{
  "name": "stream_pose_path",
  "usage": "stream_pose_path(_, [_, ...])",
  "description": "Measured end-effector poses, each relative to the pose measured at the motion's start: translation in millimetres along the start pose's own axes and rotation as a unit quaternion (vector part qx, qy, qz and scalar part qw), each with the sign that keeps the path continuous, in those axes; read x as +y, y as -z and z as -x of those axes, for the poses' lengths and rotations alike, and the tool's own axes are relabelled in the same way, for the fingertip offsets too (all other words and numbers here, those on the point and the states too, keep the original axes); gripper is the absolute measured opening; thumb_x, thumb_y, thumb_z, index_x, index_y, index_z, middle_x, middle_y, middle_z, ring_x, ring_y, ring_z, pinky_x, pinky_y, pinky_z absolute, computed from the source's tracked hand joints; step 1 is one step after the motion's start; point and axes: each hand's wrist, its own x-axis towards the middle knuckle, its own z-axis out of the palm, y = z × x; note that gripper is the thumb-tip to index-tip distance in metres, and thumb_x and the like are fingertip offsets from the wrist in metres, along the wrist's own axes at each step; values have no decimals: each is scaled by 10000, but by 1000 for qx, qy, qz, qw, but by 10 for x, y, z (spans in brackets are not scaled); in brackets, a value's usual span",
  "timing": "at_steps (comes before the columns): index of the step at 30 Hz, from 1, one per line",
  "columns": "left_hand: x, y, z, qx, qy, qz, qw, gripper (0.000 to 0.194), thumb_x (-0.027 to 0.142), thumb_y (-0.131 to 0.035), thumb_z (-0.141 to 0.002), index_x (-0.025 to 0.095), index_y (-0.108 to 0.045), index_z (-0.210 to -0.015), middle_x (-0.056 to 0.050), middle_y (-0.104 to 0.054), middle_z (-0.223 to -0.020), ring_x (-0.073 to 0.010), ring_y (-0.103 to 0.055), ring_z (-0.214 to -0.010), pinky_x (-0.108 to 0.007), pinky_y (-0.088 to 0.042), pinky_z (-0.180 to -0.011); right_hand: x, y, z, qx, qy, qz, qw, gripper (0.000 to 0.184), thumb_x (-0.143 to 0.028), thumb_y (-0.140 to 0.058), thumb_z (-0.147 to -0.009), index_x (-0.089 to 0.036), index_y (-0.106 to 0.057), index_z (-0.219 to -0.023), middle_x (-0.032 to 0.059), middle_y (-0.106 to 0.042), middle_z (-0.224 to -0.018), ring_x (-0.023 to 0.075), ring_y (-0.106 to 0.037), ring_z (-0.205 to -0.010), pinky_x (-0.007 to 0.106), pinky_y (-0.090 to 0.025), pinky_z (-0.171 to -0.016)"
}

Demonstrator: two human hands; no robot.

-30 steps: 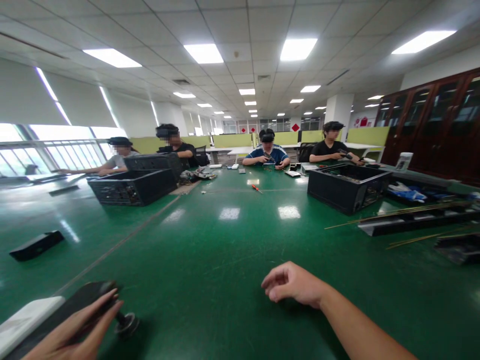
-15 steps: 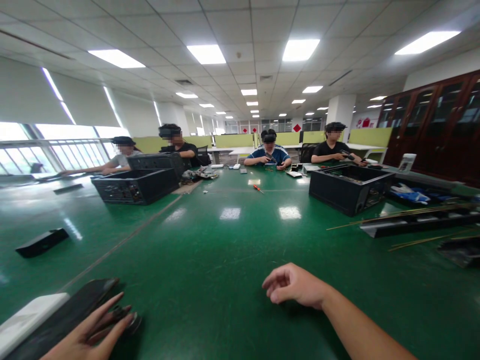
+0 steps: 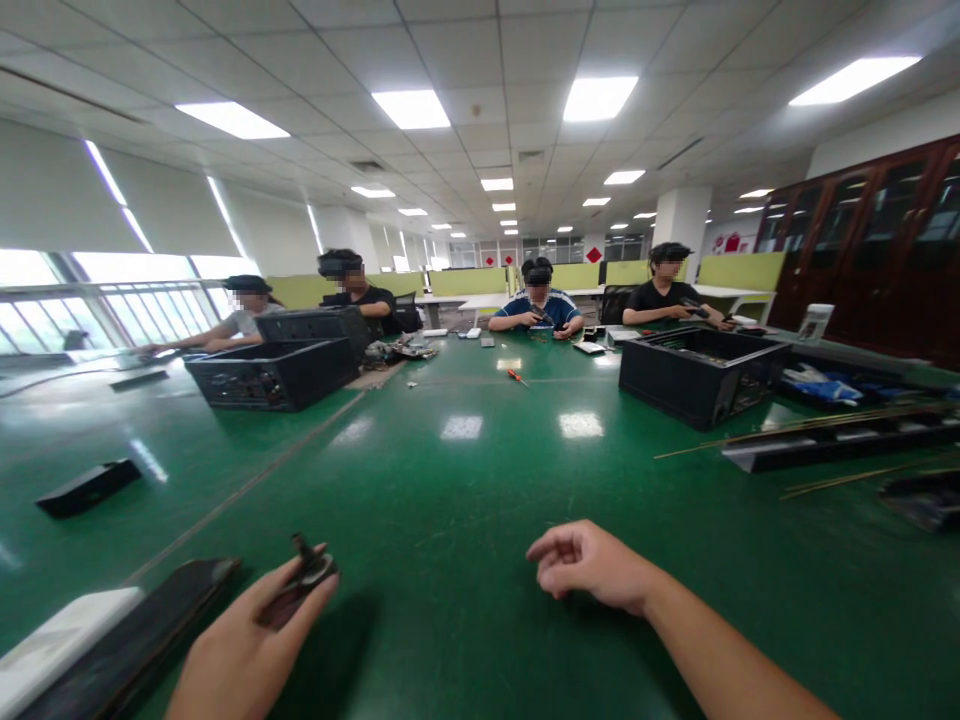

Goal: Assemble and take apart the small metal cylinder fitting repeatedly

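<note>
My left hand (image 3: 247, 640) is at the lower left, its fingers closed on a small black knob-like part (image 3: 310, 568) held up off the green table (image 3: 450, 500). Just left of that hand a flat black panel (image 3: 127, 640) lies beside a white slab (image 3: 60, 645). Near the bottom middle, my right hand (image 3: 589, 570) rests on the table with fingers loosely curled, and nothing shows in it.
Two black open cases (image 3: 274, 372) (image 3: 697, 375) stand further back, left and right. Black rails and thin sticks (image 3: 832, 440) lie at the right, a small black box (image 3: 90, 487) at the left, a red screwdriver (image 3: 514, 377) mid-table. Several people sit at the far end.
My left hand has picked the small black part up from beside the black panel and moved right and up with it. The right hand has barely moved.
</note>
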Motion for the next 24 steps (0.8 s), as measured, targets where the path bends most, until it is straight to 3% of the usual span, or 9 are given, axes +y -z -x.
stream_pose_path(4, [865,-438,-207,-96,-61,102,988,459,496,-676,-685,196,-701,-1032,-84,-742,-1026,-287,-706,-936,-432,-544,-916,-27,32,-3,46,24,-2,999,448,-279,-807,-660,-116,-676,-1056,14,-649,-753,111,-575,-620,258,-447,-625])
stream_pose_path(8, [1337,-1028,-272,-188,-116,172,960,380,341,-659,-730,184,-684,-1075,-73,-733,-1027,-252,-687,-934,-395,-530,-901,-49,138,-14,112,58,20,992,523,-295,-763,-686,-121,-613,-1155,1,-611,-779,107,-553,-623,255,-442,-616])
stream_pose_path(11, [1368,-1359,-186,-254,-200,159,933,330,264,-661,-752,216,-692,-1077,-65,-720,-1031,-247,-655,-964,-398,-498,-916,-36,200,-17,183,87,114,973,561,-241,-711,-706,-146,-561,-1238,27,-615,-905,98,-535,-634,250,-443,-610])
stream_pose_path(14, [1253,-1508,-74,-305,-256,148,905,353,224,-653,-778,243,-673,-1129,-58,-698,-1033,-223,-630,-969,-372,-477,-914,-23,186,1,225,105,236,939,611,-189,-687,-704,-190,-533,-1295,62,-614,-1069,124,-563,-720,258,-468,-635])
stream_pose_path(17, [1162,-1534,-14,-335,-248,160,895,446,173,-672,-758,247,-634,-1196,-49,-697,-1071,-209,-627,-990,-354,-460,-935,-36,124,31,228,121,302,918,654,-169,-701,-684,-223,-526,-1312,69,-608,-1148,165,-586,-858,274,-482,-699])
stream_pose_path(19, [1154,-1527,-1,-334,-228,167,899,417,151,-696,-728,238,-653,-1133,-39,-710,-1054,-210,-634,-984,-346,-461,-925,-54,85,48,220,123,326,911,642,-166,-707,-679,-232,-542,-1296,64,-617,-1144,177,-593,-891,281,-478,-721])
stream_pose_path(24, [1210,-1528,31,-341,-246,181,889,289,166,-705,-733,237,-684,-1013,-26,-722,-990,-201,-647,-938,-326,-472,-877,-104,31,70,208,118,348,907,447,-193,-715,-701,-214,-644,-1142,47,-661,-990,185,-606,-863,274,-469,-714])
